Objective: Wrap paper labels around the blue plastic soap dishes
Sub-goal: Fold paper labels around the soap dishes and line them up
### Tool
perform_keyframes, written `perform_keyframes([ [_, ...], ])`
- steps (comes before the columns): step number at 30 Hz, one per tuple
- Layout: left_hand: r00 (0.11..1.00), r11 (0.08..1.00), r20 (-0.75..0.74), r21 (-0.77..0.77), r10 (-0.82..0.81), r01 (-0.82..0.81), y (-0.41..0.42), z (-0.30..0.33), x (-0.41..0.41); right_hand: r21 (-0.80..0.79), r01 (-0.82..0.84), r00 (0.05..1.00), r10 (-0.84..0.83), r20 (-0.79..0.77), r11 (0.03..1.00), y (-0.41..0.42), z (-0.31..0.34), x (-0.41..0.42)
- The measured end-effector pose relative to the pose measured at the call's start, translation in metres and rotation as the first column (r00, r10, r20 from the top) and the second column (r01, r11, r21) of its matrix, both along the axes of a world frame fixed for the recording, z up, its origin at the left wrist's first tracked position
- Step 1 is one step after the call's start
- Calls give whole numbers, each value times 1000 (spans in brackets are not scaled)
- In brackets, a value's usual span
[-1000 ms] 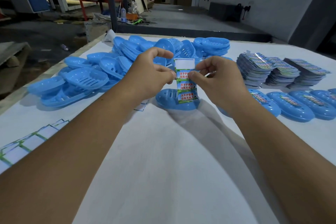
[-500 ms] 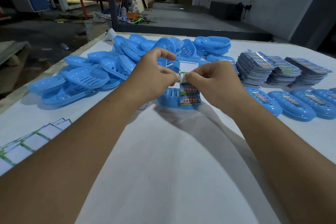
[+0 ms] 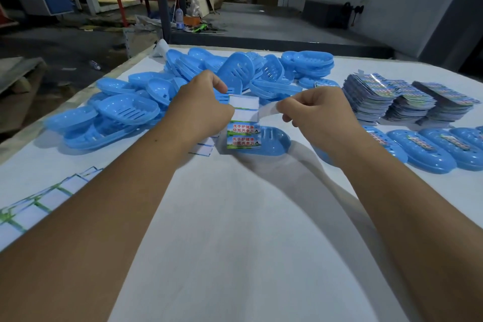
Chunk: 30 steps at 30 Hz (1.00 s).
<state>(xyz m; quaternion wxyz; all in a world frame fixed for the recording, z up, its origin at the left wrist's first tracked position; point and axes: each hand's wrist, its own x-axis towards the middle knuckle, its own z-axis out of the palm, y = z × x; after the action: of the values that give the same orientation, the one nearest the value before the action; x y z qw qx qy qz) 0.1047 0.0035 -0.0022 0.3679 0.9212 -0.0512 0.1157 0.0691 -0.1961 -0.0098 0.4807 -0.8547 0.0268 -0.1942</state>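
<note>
The hands have drawn apart since a moment ago: where both were pinched close together over the paper label (image 3: 243, 130), the right hand (image 3: 317, 117) has now pulled off to the right of it, its grip closed on a thin translucent backing strip (image 3: 269, 110) that stretches back to the label's white upper end. The left hand (image 3: 202, 110) keeps its grip on the label's left edge, thumb and forefinger pinching it upright. The label's printed lower part hangs down over the near side of the blue soap dish (image 3: 271, 142), which lies on the white table (image 3: 235, 230) directly below the hands and looks to have shifted a little to the right. The dish's left end is hidden behind the label and the left wrist, so I cannot tell how far the paper goes round it. Behind the label is a heap of unwrapped dishes (image 3: 125, 110); to its right stand label stacks (image 3: 407, 99) and a row of finished dishes (image 3: 423, 146), the last cut off at the frame edge. The print on those is too small to read.
</note>
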Motion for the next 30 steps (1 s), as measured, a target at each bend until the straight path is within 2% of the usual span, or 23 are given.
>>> perform_keyframes([
  [8,993,941,33,317,111,-116,11,-1,6,22,20,998,-19,-54,1000,1,2,-1],
  [13,981,808,-38,574,190,-134,26,5,2,49,12,998,-8,-63,999,3,2,0],
  [15,978,768,-54,629,203,-125,29,5,1,41,8,998,-5,-67,999,3,1,1],
  [20,976,686,29,707,214,-171,32,7,0,30,-1,998,2,-60,1000,3,-1,1],
  [22,979,725,34,667,201,-172,31,7,0,23,-5,999,6,-53,1000,3,-2,2],
  [23,983,785,26,599,180,-159,29,8,1,17,-9,999,10,-46,1000,3,-2,2],
  [25,997,942,-1,328,75,-70,19,9,-2,1,-16,999,16,-29,1000,3,-3,1],
  [26,1000,987,-3,162,-5,5,11,10,-5,-8,-19,1000,18,-21,1000,4,-4,1],
  [28,989,985,3,-93,-147,147,-6,10,-13,-38,-27,1000,27,-6,999,4,-4,-1],
  [30,973,948,-3,-229,-230,224,-18,8,-19,-64,-47,999,48,7,997,5,-4,-2],
])
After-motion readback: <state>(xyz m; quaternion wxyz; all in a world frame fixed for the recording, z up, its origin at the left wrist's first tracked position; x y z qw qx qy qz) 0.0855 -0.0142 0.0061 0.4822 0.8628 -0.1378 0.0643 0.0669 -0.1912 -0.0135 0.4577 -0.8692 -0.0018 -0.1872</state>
